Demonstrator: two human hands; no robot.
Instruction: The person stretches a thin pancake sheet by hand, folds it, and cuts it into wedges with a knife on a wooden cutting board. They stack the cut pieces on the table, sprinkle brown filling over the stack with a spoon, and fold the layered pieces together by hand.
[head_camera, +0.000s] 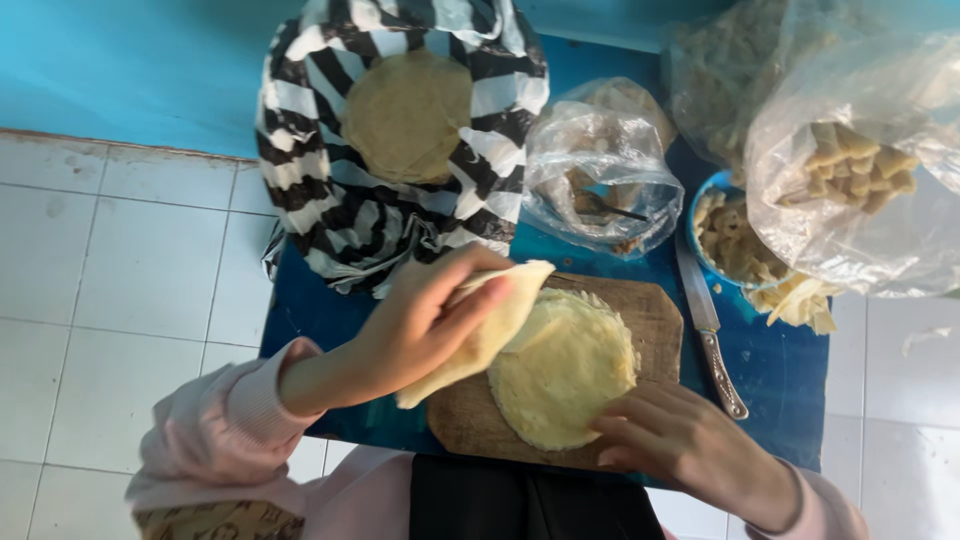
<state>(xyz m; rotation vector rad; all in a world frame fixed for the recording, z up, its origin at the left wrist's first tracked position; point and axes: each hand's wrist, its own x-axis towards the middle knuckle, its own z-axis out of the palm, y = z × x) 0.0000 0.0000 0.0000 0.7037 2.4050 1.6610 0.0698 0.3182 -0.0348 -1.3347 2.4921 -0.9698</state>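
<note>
My left hand grips a thin pale dough sheet, folded and lifted off the stack. A stack of round dough sheets lies on a wooden cutting board. My right hand rests on the board's near right corner, fingertips touching the stack's edge, holding nothing. The board sits on a small blue table.
A black-and-white striped bag with round wrappers stands at the back. Clear plastic bags of fried pieces and a blue bowl crowd the right. A knife lies beside the board. White floor tiles surround the table.
</note>
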